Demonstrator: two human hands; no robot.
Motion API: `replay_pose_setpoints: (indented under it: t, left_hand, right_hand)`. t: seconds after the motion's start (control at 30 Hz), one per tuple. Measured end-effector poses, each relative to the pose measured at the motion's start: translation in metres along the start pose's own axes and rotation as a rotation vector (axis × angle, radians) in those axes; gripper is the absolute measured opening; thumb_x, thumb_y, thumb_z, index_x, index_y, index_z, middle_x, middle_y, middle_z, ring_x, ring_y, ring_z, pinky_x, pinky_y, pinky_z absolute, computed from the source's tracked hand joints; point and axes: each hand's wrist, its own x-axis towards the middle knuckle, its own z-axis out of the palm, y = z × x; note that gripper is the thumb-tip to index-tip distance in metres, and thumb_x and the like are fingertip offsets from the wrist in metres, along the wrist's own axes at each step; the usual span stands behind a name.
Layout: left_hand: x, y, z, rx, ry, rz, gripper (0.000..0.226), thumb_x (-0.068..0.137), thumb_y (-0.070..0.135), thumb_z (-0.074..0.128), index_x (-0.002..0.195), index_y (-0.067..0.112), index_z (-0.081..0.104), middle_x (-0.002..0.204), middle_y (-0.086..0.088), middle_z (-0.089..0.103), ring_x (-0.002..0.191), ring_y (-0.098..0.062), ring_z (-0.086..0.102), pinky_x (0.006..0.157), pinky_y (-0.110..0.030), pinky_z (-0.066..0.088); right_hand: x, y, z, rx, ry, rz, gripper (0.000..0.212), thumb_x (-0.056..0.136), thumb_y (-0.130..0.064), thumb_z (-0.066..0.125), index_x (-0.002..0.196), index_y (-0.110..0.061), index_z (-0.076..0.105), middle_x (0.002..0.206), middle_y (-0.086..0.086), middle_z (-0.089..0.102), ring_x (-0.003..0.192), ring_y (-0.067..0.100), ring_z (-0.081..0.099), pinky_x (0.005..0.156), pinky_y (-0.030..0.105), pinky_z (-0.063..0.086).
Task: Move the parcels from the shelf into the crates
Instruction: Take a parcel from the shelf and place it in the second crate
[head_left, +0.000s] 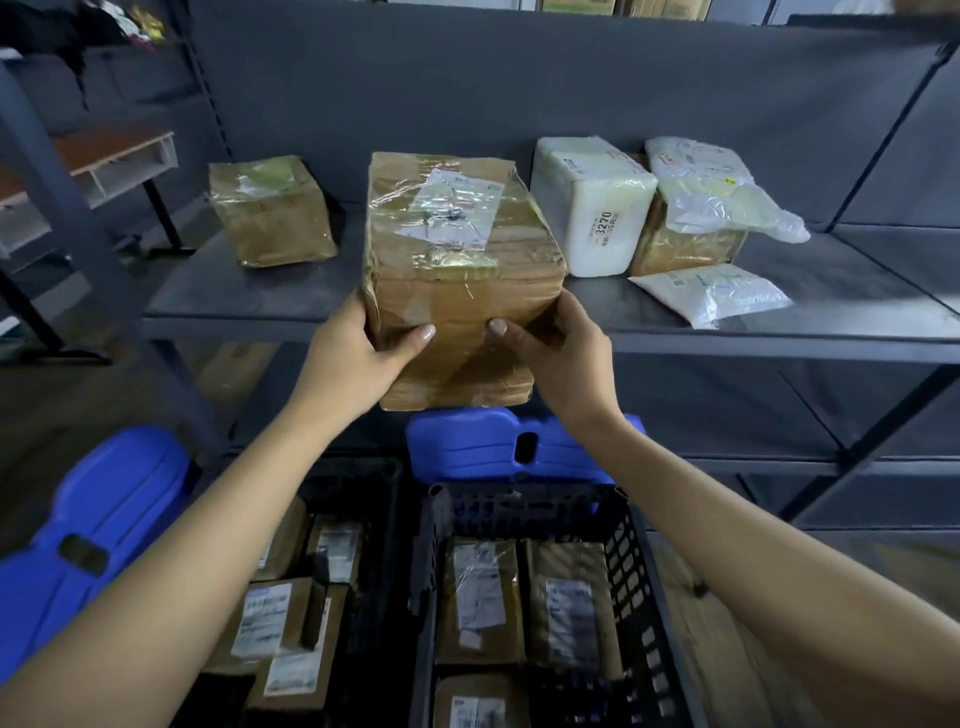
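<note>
Left hand: the left hand (358, 348) grips the brown box (457, 275) at its left side.
Right hand: the right hand (563, 353) grips its right side.
Box: above the black crate (631, 561).

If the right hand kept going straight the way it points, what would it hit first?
The big brown parcel it grips: the right hand seems to point up and leftward, straight into that parcel's side, thumb on its front.

My left forearm (182, 545) and right forearm (753, 545) are bare to the frame's edge. My left hand (358, 353) and right hand (561, 358) are bare too, with thumbnails (427, 332) trimmed short and rounded.
</note>
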Motion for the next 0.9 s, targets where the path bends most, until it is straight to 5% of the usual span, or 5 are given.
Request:
replay_pose_setpoints:
  t: [0.27, 0.37, 0.5, 0.6, 0.9]
  left_hand:
    - [-0.091, -0.017, -0.046, -0.042, -0.086, 0.036, 0.052, 0.074, 0.053, 0.066, 0.111, 0.017, 0.060, 0.098, 0.020, 0.063, 0.094, 0.007, 0.058, 0.077, -0.004, 0.040]
    - [-0.122, -0.019, -0.056, -0.075, -0.108, 0.048, 0.055, 0.069, 0.061, 0.061, 0.111, 0.026, 0.056, 0.097, 0.030, 0.057, 0.088, 0.024, 0.052, 0.074, 0.004, 0.035]
    - [-0.156, -0.023, -0.058, -0.059, -0.109, 0.035, 0.046, 0.075, 0.045, 0.069, 0.112, 0.021, 0.057, 0.094, 0.031, 0.055, 0.083, 0.017, 0.054, 0.069, 0.005, 0.035]
    - [-0.183, -0.023, -0.054, -0.047, -0.129, -0.001, 0.048, 0.073, 0.052, 0.065, 0.110, 0.024, 0.055, 0.092, 0.029, 0.055, 0.081, 0.016, 0.052, 0.068, 0.004, 0.036]
    - [-0.254, -0.040, -0.021, -0.130, -0.146, -0.059, 0.060, 0.075, 0.048, 0.064, 0.121, 0.011, 0.056, 0.101, 0.026, 0.058, 0.095, 0.023, 0.050, 0.076, 0.003, 0.036]
  right_hand:
    - [-0.108, -0.021, 0.019, 0.007, 0.057, 0.025, 0.027, 0.074, -0.039, 0.080, 0.087, -0.038, 0.057, 0.077, -0.018, 0.068, 0.069, 0.003, 0.059, 0.064, 0.020, 0.050]
    - [-0.142, -0.022, 0.024, -0.007, 0.072, 0.052, 0.027, 0.074, -0.040, 0.080, 0.082, -0.038, 0.055, 0.070, -0.020, 0.063, 0.062, 0.001, 0.049, 0.061, 0.015, 0.043]
    - [-0.178, -0.018, 0.022, -0.007, 0.064, 0.110, 0.027, 0.072, -0.044, 0.078, 0.080, -0.033, 0.055, 0.067, -0.013, 0.060, 0.061, 0.003, 0.047, 0.062, 0.027, 0.044]
    - [-0.202, -0.013, 0.016, -0.017, 0.055, 0.123, 0.025, 0.072, -0.045, 0.078, 0.076, -0.041, 0.054, 0.068, -0.016, 0.062, 0.058, 0.000, 0.048, 0.055, 0.014, 0.040]
    - [-0.260, 0.011, -0.003, 0.138, -0.033, 0.268, 0.049, 0.075, -0.054, 0.071, 0.115, -0.028, 0.063, 0.099, -0.023, 0.072, 0.090, -0.008, 0.065, 0.071, 0.005, 0.046]
